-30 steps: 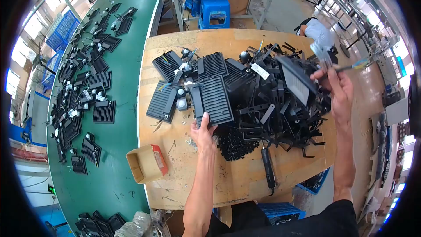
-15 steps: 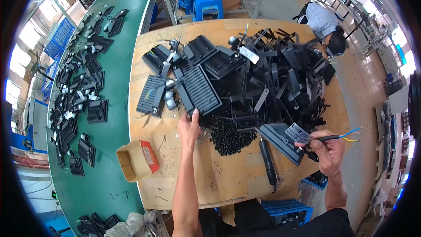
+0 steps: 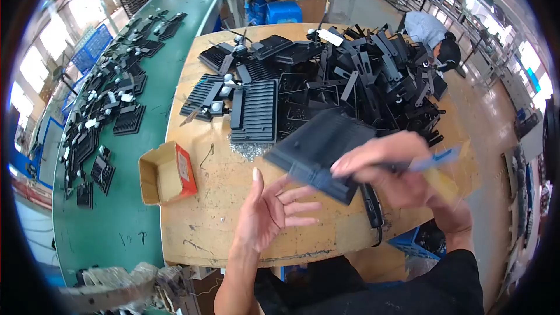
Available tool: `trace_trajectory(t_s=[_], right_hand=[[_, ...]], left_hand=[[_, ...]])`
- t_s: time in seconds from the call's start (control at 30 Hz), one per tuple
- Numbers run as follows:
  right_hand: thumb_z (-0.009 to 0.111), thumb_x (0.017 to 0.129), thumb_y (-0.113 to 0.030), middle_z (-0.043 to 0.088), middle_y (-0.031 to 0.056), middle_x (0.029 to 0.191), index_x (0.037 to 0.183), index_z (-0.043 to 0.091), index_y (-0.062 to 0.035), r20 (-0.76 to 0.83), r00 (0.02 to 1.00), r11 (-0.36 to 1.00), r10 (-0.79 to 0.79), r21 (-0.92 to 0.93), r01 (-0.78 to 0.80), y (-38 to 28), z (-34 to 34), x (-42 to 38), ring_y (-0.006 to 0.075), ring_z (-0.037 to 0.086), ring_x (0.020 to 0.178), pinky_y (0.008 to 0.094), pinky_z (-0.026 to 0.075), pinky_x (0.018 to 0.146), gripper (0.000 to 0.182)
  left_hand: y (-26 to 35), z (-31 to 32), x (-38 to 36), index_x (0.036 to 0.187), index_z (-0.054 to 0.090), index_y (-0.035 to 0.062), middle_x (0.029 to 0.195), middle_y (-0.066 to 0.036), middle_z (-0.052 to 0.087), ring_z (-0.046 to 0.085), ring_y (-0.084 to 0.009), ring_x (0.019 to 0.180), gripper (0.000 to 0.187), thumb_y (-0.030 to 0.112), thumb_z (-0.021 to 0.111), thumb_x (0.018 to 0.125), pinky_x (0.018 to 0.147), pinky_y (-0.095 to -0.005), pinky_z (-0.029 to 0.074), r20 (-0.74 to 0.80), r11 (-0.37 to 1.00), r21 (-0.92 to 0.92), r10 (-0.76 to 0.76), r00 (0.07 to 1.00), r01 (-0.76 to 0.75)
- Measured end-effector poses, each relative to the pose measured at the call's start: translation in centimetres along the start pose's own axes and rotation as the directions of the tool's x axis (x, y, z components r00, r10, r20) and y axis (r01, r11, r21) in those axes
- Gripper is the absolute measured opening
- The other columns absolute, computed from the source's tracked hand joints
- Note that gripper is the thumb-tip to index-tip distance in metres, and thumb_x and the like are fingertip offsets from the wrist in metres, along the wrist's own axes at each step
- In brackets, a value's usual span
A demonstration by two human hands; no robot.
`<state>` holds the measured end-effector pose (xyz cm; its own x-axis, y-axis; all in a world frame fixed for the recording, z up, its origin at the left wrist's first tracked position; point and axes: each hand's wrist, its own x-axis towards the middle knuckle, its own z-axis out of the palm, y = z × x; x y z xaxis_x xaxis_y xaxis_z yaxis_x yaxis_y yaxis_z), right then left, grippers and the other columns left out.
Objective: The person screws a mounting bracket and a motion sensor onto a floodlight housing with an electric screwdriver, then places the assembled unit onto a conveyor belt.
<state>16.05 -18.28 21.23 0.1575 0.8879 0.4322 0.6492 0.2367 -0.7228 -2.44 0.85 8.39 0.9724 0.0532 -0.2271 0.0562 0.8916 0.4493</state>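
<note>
My right hand point(image 3: 391, 169) grips a black finned floodlight point(image 3: 321, 149) by its near right side, over the middle of the wooden table. Both are smeared by motion, and a cable with blue and yellow wire ends trails to the right of that hand. Just left of and below the floodlight, my left hand point(image 3: 271, 213) is empty, with its fingers spread and palm turned up. Another finned floodlight point(image 3: 256, 111) lies on the table beyond it, beside a small heap of silvery screws point(image 3: 249, 150). A black electric screwdriver point(image 3: 371, 207) rests below my right hand.
Black brackets point(image 3: 379, 70) are piled at the back right of the table. An open cardboard box point(image 3: 169, 175) stands at the left edge. More floodlights point(image 3: 129, 119) with white sensors cover the green bench point(image 3: 125, 227). A person point(image 3: 430, 32) is bent over at the far right.
The floodlight in my right hand has been lifted and moved left, its label no longer showing. My left hand has let go of the other floodlight, drawn back toward me and opened.
</note>
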Motion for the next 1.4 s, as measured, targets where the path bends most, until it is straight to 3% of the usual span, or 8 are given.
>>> trace_trajectory(t_s=[0.23,0.43,0.63,0.73,0.97,1.07,1.17,1.4], right_hand=[[0.074,0.088,-0.003,0.077,0.0126,0.110,0.112,0.072,-0.0041,0.196,0.926,0.943,-0.324,-0.011,0.332,2.0,9.2,-10.1,0.0293,0.076,0.105,0.0393,0.063,0.092,0.023],[0.075,0.091,-0.011,0.076,0.0128,0.107,0.109,0.070,-0.0061,0.252,0.925,0.945,-0.285,-0.089,0.316,1.9,14.3,-17.9,0.0287,0.075,0.107,0.0390,0.060,0.095,0.020],[0.081,0.087,-0.006,0.071,0.0116,0.125,0.118,0.073,-0.0061,-0.172,0.974,0.866,-0.149,-0.498,0.045,1.8,13.2,-22.3,0.0340,0.063,0.130,0.0426,0.054,0.107,0.032],[0.081,0.090,-0.018,0.066,0.0152,0.135,0.135,0.066,-0.0051,-0.525,0.851,0.792,0.031,-0.506,-0.342,2.2,12.0,-24.2,0.0377,0.058,0.131,0.0458,0.049,0.111,0.048],[0.081,0.089,-0.038,0.064,0.0187,0.131,0.147,0.055,-0.0029,-0.525,0.692,0.712,0.496,-0.209,-0.670,7.9,11.1,-24.9,0.0381,0.057,0.119,0.0484,0.048,0.101,0.072],[0.084,0.083,-0.033,0.064,0.0174,0.124,0.146,0.056,-0.0033,-0.572,0.739,0.696,0.355,-0.366,-0.617,8.4,12.2,-23.6,0.0382,0.057,0.116,0.0486,0.045,0.101,0.075],[0.084,0.081,-0.029,0.064,0.0173,0.120,0.146,0.056,-0.0027,-0.611,0.721,0.696,0.327,-0.360,-0.621,9.5,12.7,-23.4,0.0387,0.057,0.113,0.0493,0.044,0.101,0.075],[0.084,0.080,-0.023,0.065,0.0190,0.111,0.143,0.058,-0.0005,-0.650,0.705,0.764,0.283,-0.291,-0.576,9.9,12.0,-23.8,0.0395,0.058,0.108,0.0498,0.046,0.097,0.072]], left_hand=[[-6.5,-5.1,-6.6,0.151,0.049,-0.0049,0.141,-0.026,0.064,0.068,-0.0440,0.122,0.074,0.055,0.042,0.109,0.099,-0.0655,0.058,-0.067,0.991,0.071,0.116,0.991,-0.112],[-11.0,-5.6,-9.0,0.155,0.045,-0.0045,0.136,-0.019,0.067,0.074,-0.0212,0.112,0.062,0.033,0.058,0.107,0.087,-0.0398,0.066,-0.106,0.954,0.296,0.086,0.991,-0.051],[-15.1,-6.1,-7.8,0.157,0.046,0.0055,0.130,-0.013,0.068,0.071,-0.0186,0.105,0.060,0.019,0.068,0.103,0.080,-0.0366,0.064,-0.292,0.796,0.527,0.498,0.817,-0.297],[-15.6,-7.4,-7.2,0.153,0.049,-0.0028,0.127,-0.016,0.069,0.070,-0.0226,0.108,0.053,0.016,0.064,0.106,0.091,-0.0354,0.059,-0.077,0.324,0.923,0.686,0.724,-0.209],[-11.6,-5.2,-6.9,0.129,0.073,0.0006,0.120,-0.023,0.073,0.068,-0.0359,0.111,0.039,0.028,0.069,0.101,0.099,-0.0444,0.053,-0.025,-0.088,0.983,0.802,0.596,0.159],[-3.4,-6.6,-2.6,0.131,0.071,-0.0012,0.115,-0.024,0.074,0.071,-0.0349,0.106,0.047,0.034,0.070,0.100,0.095,-0.0437,0.055,-0.049,0.002,0.994,0.890,0.454,0.105],[4.6,-9.7,5.0,0.145,0.056,-0.0071,0.128,-0.033,0.067,0.062,-0.0443,0.125,0.076,0.051,0.070,0.097,0.106,-0.0480,0.049,0.111,-0.273,0.878,0.915,0.387,0.394],[5.2,-7.8,13.8,0.163,0.026,-0.0047,0.150,-0.036,0.050,0.049,-0.0512,0.140,0.134,0.082,0.076,0.073,0.118,-0.0529,0.040,-0.045,-0.418,0.631,0.821,0.569,0.653]])
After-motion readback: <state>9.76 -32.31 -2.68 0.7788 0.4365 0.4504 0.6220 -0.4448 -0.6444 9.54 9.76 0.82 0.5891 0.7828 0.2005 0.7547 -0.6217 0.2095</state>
